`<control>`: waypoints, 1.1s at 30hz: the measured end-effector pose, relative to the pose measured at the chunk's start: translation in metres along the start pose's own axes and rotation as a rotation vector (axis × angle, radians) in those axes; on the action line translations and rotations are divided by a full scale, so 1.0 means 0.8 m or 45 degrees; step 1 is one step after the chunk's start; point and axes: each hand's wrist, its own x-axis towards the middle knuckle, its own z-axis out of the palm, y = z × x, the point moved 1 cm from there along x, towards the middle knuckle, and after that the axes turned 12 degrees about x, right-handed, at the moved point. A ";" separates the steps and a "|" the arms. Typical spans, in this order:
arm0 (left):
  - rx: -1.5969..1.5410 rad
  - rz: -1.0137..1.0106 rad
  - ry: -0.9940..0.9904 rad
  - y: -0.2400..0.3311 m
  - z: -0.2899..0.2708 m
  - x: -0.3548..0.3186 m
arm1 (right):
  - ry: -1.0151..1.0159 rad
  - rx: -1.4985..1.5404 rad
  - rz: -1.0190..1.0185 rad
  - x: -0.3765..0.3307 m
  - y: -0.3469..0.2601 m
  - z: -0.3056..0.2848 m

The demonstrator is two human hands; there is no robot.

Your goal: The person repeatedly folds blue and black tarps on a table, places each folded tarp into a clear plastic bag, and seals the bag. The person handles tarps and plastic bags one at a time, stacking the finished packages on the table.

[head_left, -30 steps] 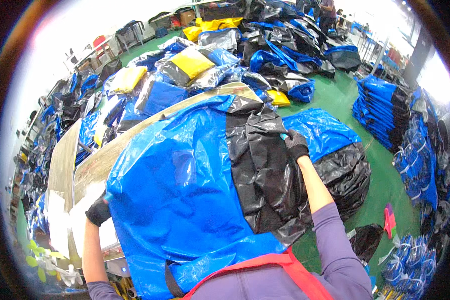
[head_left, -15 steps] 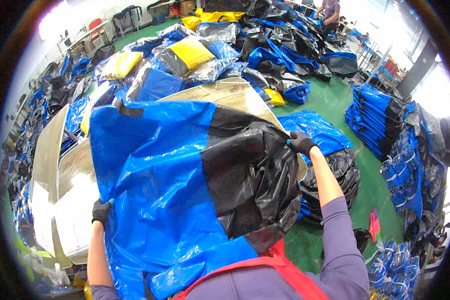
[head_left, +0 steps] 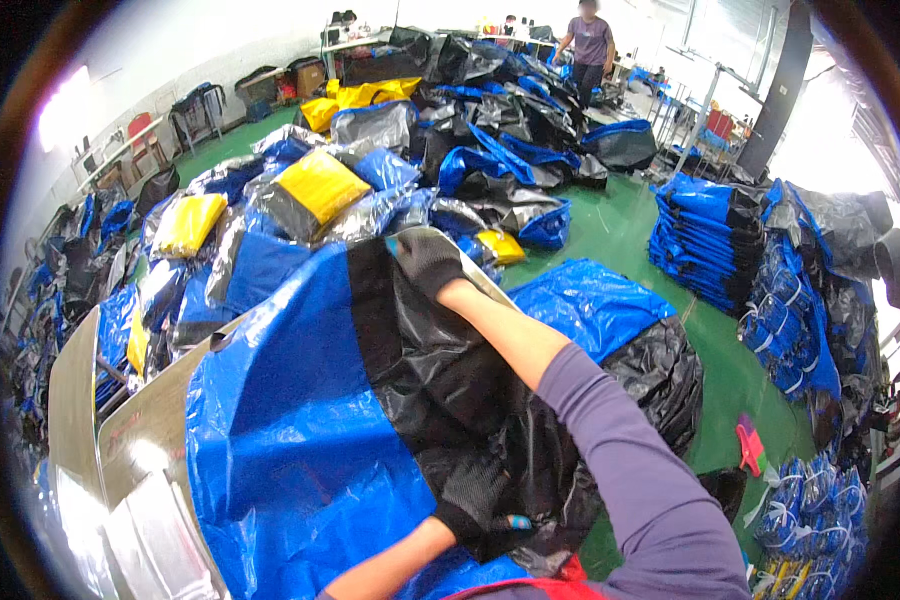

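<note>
Left hand [head_left: 470, 497] and right hand [head_left: 428, 262] had moved inward over the blue-and-black sheet [head_left: 350, 420], partly covering the desk [head_left: 145, 425]; I couldn't tell either's grip. Uneven pulling could have dragged it off.

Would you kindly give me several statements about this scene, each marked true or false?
1. The right hand is higher in the picture than the left hand. True.
2. Both hands are bare. False: they wear dark gloves.
3. The left hand is over the blue part of the sheet. False: it is over the black part.
4. A person stands in the background. True.
5. The folded stack on the right is yellow. False: it is blue and black.
</note>
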 end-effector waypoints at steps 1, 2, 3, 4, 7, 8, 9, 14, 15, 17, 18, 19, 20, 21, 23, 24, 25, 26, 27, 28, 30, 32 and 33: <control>0.021 0.090 -0.162 0.002 0.007 -0.001 | 0.395 0.180 -0.206 0.026 -0.021 -0.018; -0.026 0.000 -0.052 0.003 0.006 0.002 | 0.343 0.197 -0.117 0.049 -0.043 -0.034; -0.015 -0.018 0.032 0.002 0.002 0.004 | 0.389 0.238 -0.213 0.068 -0.068 -0.054; -0.067 -0.058 -0.015 0.001 -0.005 0.009 | 0.247 0.174 -0.086 0.075 -0.087 -0.072; -0.422 -0.152 0.013 -0.025 -0.046 0.000 | -0.178 -0.159 0.004 0.032 -0.115 -0.121; -0.793 -0.304 0.020 -0.041 -0.062 -0.016 | -0.069 -0.337 -0.017 -0.005 -0.110 -0.134; -0.271 -0.274 0.496 -0.067 -0.088 -0.047 | -0.169 -0.348 0.071 -0.043 -0.095 -0.147; 1.459 -1.536 0.698 -0.260 -0.195 -0.356 | -0.660 -0.455 0.509 -0.234 0.005 -0.132; 1.100 -2.179 0.372 -0.290 -0.196 -0.423 | -0.536 -0.411 0.509 -0.252 0.021 -0.122; 0.170 -2.500 0.523 -0.331 -0.187 -0.513 | -0.266 -0.299 0.531 -0.273 0.050 -0.113; -0.176 -2.235 0.164 -0.338 -0.181 -0.539 | -0.255 -0.173 0.490 -0.277 0.060 -0.107; -0.592 -2.163 0.171 -0.336 -0.168 -0.554 | -0.110 -0.138 0.481 -0.278 0.068 -0.103; -0.860 -2.051 0.384 -0.331 -0.164 -0.562 | -0.142 -0.117 0.483 -0.277 0.075 -0.100; -1.196 -1.909 0.482 -0.320 -0.151 -0.560 | -0.163 -0.194 0.479 -0.277 0.080 -0.098; -1.241 -1.749 0.646 -0.300 -0.140 -0.548 | -0.167 -0.087 0.430 -0.276 0.087 -0.097; -1.325 -1.524 0.703 -0.293 -0.140 -0.541 | -0.188 -0.058 0.408 -0.277 0.090 -0.099; -1.370 -1.624 0.702 -0.288 -0.133 -0.534 | -0.147 0.018 0.394 -0.279 0.092 -0.100; -1.459 -1.607 0.708 -0.286 -0.133 -0.530 | -0.109 0.080 0.421 -0.283 0.095 -0.103; -1.544 -1.470 0.756 -0.287 -0.131 -0.526 | -0.058 0.177 0.325 -0.286 0.096 -0.104; -1.215 -1.464 0.700 -0.290 -0.133 -0.525 | -0.127 0.294 0.502 -0.293 0.101 -0.107; -1.119 -1.517 0.757 -0.300 -0.132 -0.527 | -0.048 0.561 0.668 -0.306 0.111 -0.110; -1.145 -1.489 0.818 -0.309 -0.133 -0.526 | 0.037 0.707 0.813 -0.317 0.123 -0.110; -1.111 -1.481 0.710 -0.313 -0.133 -0.524 | 0.038 0.689 0.836 -0.320 0.129 -0.109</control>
